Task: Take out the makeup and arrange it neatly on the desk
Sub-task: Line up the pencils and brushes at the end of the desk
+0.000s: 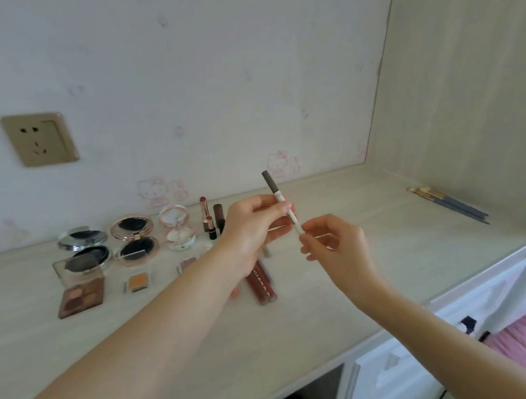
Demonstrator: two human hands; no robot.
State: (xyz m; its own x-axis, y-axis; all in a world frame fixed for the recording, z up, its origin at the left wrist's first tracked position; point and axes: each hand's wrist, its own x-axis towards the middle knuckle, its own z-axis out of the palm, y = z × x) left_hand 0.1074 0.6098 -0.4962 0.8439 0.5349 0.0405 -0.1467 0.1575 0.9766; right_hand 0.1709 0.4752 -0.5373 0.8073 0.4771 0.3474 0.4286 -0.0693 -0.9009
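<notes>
Head view, both hands [293, 228] raised, pinching slim pencil [283, 205] above desk [387, 252]

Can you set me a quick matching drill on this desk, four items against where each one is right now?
Items:
1. white pencil
2. makeup brushes
3. brown eyeshadow palette
4. small orange pan

Places:
A. lying at the right end of the desk, near the side wall
B. front of the row, just right of the brown palette
C. held above the desk between left hand and right hand
D. front left of the makeup group, clear lid up

Pairs: 1-C, 2-A, 3-D, 4-B
</notes>
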